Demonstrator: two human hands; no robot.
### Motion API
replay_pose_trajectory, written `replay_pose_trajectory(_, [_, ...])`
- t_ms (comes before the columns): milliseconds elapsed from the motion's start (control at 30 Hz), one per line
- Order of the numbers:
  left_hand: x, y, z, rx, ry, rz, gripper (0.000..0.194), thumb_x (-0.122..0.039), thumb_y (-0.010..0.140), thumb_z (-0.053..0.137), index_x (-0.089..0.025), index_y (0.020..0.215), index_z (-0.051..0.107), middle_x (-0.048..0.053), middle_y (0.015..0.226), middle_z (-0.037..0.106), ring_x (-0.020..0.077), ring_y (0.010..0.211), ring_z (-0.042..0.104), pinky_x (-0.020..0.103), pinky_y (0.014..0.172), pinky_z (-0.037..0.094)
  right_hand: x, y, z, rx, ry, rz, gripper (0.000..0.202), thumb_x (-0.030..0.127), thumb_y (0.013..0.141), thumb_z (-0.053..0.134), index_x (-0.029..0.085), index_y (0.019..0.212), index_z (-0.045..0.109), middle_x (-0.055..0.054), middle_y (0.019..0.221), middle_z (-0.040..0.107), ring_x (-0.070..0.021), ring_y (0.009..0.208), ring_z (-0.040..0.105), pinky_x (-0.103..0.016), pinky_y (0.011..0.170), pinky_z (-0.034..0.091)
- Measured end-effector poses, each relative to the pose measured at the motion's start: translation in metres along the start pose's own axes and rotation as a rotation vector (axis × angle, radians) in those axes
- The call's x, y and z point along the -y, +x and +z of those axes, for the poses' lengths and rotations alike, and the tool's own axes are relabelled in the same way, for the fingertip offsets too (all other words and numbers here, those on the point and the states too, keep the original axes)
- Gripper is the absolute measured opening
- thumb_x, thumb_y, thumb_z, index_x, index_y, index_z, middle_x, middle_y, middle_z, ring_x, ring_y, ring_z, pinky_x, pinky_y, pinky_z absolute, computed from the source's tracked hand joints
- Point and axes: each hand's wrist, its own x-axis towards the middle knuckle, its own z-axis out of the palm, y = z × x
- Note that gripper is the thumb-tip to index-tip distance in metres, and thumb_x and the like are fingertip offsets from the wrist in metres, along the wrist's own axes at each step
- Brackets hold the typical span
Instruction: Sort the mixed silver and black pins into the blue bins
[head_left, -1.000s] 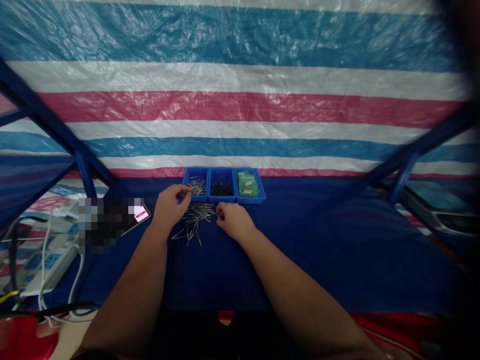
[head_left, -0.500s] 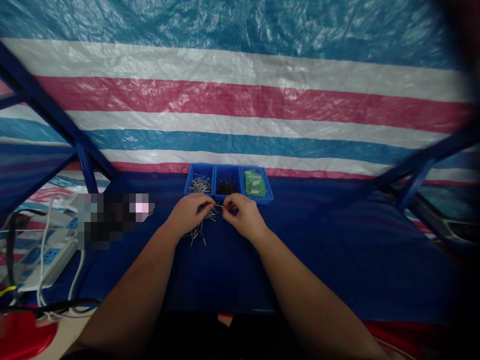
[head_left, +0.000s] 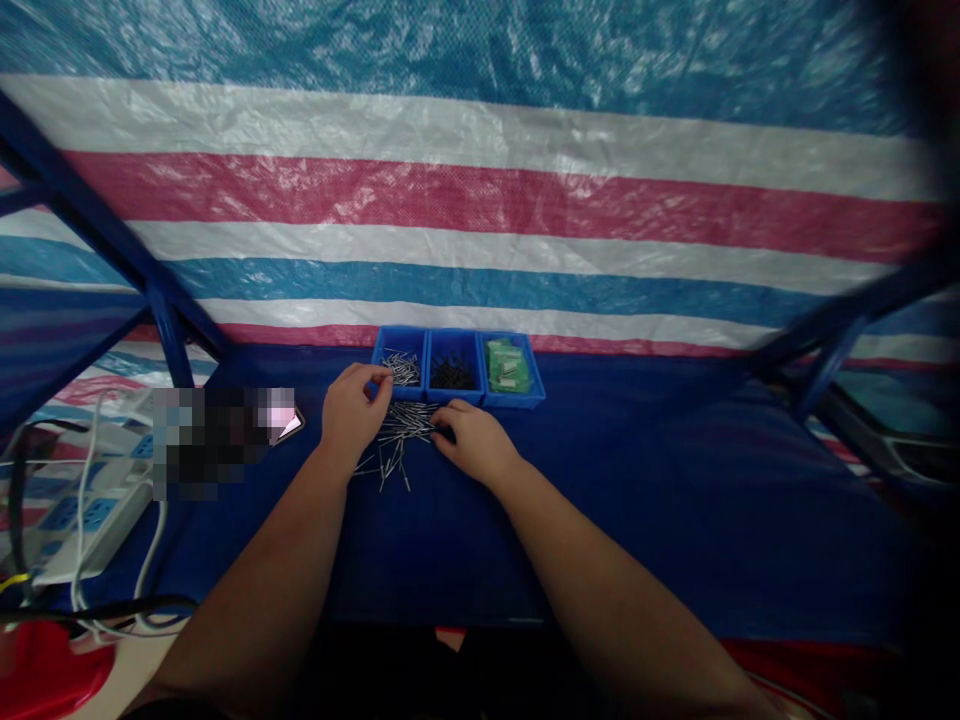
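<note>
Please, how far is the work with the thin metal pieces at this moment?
It looks partly done: many silver pieces already lie in the left blue bin. At work: the left hand is by that bin, the right hand at the loose pile; any held piece is unclear. Apparently left: that pile, on the table.

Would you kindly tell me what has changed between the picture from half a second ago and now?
The left hand has moved left and away from the person, from over the loose metal pins to the left blue bin. The right hand has shifted slightly left, at the pins' right end. Whether either took or released a pin is unclear. The other two bins stayed put.
</note>
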Motion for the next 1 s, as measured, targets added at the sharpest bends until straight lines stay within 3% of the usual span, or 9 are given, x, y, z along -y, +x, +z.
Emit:
replay_pose_trajectory(267, [-0.006, -0.004, 0.003, 0.406, -0.156, 0.245, 0.013, -0.021, 0.089, 0.062, -0.02, 0.095, 0.073, 0.002, 0.083, 0.066, 0.0139, 0.069, 0.058, 0.03, 0.069, 0.046, 0.003, 0.001, 0.0, 0.011, -0.092, 0.038, 0.01, 0.022, 0.096, 0.059, 0.019, 0.097, 0.068, -0.009, 0.103, 0.066, -0.02, 0.09, 0.066, -0.029, 0.076, 0.049])
replay_pose_trajectory(467, [-0.005, -0.007, 0.004, 0.504, -0.147, 0.243, 0.017, -0.022, 0.089, 0.063, -0.021, 0.102, 0.074, 0.003, 0.086, 0.068, 0.0139, 0.067, 0.06, 0.029, 0.066, 0.046, 0.002, -0.003, -0.009, 0.003, -0.054, -0.01, 0.012, 0.022, 0.1, 0.053, 0.018, 0.102, 0.064, -0.009, 0.11, 0.065, -0.0188, 0.093, 0.064, -0.028, 0.081, 0.049])
replay_pose_trajectory(667, [-0.007, -0.007, 0.004, 0.577, -0.146, 0.251, 0.012, -0.024, 0.091, 0.063, -0.021, 0.095, 0.074, 0.001, 0.077, 0.067, 0.0147, 0.067, 0.06, 0.027, 0.062, 0.044, 0.001, -0.004, -0.015, -0.135, 0.051, -0.001, 0.014, 0.022, 0.102, 0.047, 0.019, 0.102, 0.06, -0.008, 0.104, 0.064, -0.0191, 0.092, 0.063, -0.03, 0.081, 0.049])
replay_pose_trajectory(800, [-0.01, -0.004, 0.001, 0.456, -0.165, 0.238, 0.014, -0.024, 0.094, 0.06, -0.021, 0.096, 0.073, 0.003, 0.085, 0.071, 0.0155, 0.073, 0.063, 0.03, 0.068, 0.047, 0.0, -0.004, -0.018, -0.268, 0.188, -0.05, 0.013, 0.023, 0.102, 0.047, 0.019, 0.101, 0.06, -0.008, 0.101, 0.064, -0.02, 0.094, 0.062, -0.032, 0.085, 0.049])
replay_pose_trajectory(1000, [-0.004, -0.001, 0.0, 0.014, -0.204, -0.021, 0.025, -0.036, 0.091, 0.067, -0.021, 0.109, 0.074, 0.005, 0.093, 0.076, 0.0135, 0.063, 0.062, 0.029, 0.063, 0.05, -0.002, -0.005, -0.022, -0.392, 0.278, -0.064, 0.013, 0.024, 0.1, 0.051, 0.02, 0.101, 0.063, -0.008, 0.099, 0.065, -0.0197, 0.089, 0.061, -0.031, 0.08, 0.049])
